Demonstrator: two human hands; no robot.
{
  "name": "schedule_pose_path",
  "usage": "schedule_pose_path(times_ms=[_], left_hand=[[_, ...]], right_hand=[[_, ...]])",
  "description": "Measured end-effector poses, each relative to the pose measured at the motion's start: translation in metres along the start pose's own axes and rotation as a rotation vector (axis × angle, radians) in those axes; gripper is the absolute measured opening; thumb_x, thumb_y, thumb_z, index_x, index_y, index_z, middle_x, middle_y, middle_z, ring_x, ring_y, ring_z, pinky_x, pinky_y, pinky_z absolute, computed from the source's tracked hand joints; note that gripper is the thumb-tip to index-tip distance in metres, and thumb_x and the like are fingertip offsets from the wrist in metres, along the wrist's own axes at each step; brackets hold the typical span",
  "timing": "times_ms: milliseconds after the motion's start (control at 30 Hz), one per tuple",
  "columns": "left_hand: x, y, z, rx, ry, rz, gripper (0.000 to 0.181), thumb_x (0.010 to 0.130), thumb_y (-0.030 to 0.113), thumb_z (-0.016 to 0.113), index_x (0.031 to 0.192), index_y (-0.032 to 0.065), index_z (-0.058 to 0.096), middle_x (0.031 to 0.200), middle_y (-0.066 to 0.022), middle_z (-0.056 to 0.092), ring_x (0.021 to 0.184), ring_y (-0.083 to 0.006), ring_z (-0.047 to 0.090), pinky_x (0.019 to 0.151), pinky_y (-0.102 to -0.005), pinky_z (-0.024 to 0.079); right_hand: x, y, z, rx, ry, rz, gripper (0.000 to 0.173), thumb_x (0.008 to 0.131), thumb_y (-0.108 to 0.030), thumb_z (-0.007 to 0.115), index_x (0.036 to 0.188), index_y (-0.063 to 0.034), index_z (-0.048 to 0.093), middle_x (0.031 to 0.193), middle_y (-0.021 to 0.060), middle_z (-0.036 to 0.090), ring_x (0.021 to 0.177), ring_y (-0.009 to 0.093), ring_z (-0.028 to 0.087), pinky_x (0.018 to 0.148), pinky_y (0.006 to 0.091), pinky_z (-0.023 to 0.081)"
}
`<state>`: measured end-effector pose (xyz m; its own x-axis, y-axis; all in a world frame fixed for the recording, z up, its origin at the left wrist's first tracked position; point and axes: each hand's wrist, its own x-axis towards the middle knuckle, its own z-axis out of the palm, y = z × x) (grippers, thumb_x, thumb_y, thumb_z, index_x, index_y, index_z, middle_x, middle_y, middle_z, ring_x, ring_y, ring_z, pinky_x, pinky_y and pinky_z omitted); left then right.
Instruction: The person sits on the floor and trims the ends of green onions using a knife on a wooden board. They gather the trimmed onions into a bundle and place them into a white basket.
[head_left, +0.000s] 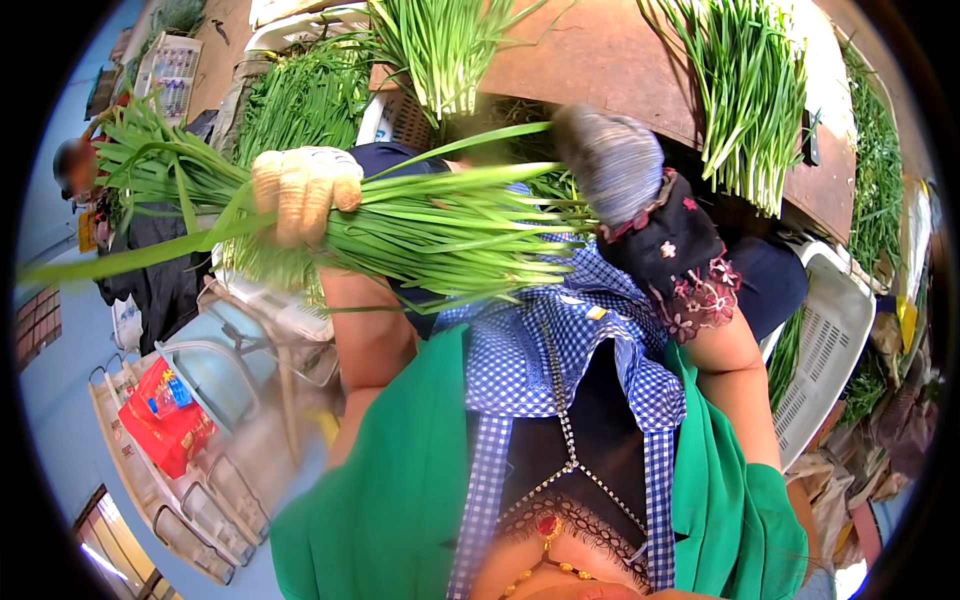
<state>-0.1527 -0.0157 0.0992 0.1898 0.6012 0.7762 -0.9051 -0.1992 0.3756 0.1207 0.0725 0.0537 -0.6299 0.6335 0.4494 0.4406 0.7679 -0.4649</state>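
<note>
My left hand (304, 193), in a cream work glove with tan fingers, grips a thick bunch of garlic chives (442, 232) across its middle. The leafy tips fan out to the left and the cut stem ends point right, above my lap. My right hand (611, 161) wears a grey knitted glove and is blurred by motion just beyond the stem ends. One long leaf (480, 141) slants up from the bunch to its fingers, which look curled; whether they pinch the leaf is unclear. A dark embroidered sleeve cover (675, 247) wraps my right wrist.
On the brown tabletop (592, 60) lie two more chive bunches (439, 60) (750, 97), with a black-handled knife (811, 139) by the right one. A white plastic crate (825, 352) stands at my right. A light-blue chair (232, 345) is at lower left. Another person (79, 169) sits at far left.
</note>
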Motion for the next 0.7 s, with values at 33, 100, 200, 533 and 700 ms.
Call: schedule_pose_path(times_ms=[33,100,200,533,700], left_hand=[[0.001,0.003,0.0,0.011,-0.007,-0.009,0.026,0.079,0.017,0.065,0.062,0.0188,0.046,0.056,0.0032,0.06,0.05,-0.0118,0.058,0.078,-0.0379,0.044],[0.003,0.01,0.001,0.039,-0.019,-0.027,0.025,0.079,0.016,0.065,0.063,0.0188,0.046,0.057,0.0032,0.06,0.051,-0.0115,0.058,0.078,-0.0373,0.044],[-0.002,0.029,0.004,0.086,-0.049,-0.037,0.027,0.08,0.016,0.065,0.062,0.02,0.046,0.055,0.0046,0.059,0.049,-0.0102,0.057,0.077,-0.036,0.043],[0.012,0.006,0.0,0.038,-0.071,-0.041,0.023,0.08,0.02,0.065,0.064,0.0184,0.049,0.057,0.003,0.059,0.05,-0.0131,0.057,0.082,-0.0409,0.043],[0.014,0.005,-0.006,0.026,-0.189,-0.072,0.019,0.08,0.019,0.064,0.067,0.0148,0.052,0.06,-0.0011,0.062,0.053,-0.0163,0.058,0.086,-0.0444,0.042]], right_hand=[[-0.006,0.012,0.001,-0.087,0.039,0.031,0.005,0.077,-0.012,0.061,0.08,-0.0105,0.057,0.063,0.0116,0.058,0.058,0.03,0.058,0.052,0.0408,0.045],[-0.022,0.039,-0.007,-0.269,-0.127,0.186,0.006,0.078,-0.015,0.06,0.08,-0.0104,0.056,0.065,0.0127,0.058,0.06,0.032,0.059,0.052,0.0425,0.045],[-0.044,0.066,-0.029,-0.409,-0.594,0.426,0.015,0.079,-0.022,0.061,0.086,-0.0083,0.058,0.075,0.0145,0.062,0.072,0.034,0.061,0.059,0.0418,0.047],[-0.014,-0.029,0.002,0.608,-0.462,0.279,0.016,0.078,-0.018,0.066,0.09,-0.0066,0.068,0.079,0.0064,0.067,0.067,0.018,0.061,0.064,0.0319,0.048],[-0.014,-0.034,0.014,0.979,-0.522,0.699,0.022,0.079,-0.014,0.068,0.096,-0.0002,0.065,0.081,0.0055,0.067,0.069,0.012,0.061,0.064,0.0252,0.048]])
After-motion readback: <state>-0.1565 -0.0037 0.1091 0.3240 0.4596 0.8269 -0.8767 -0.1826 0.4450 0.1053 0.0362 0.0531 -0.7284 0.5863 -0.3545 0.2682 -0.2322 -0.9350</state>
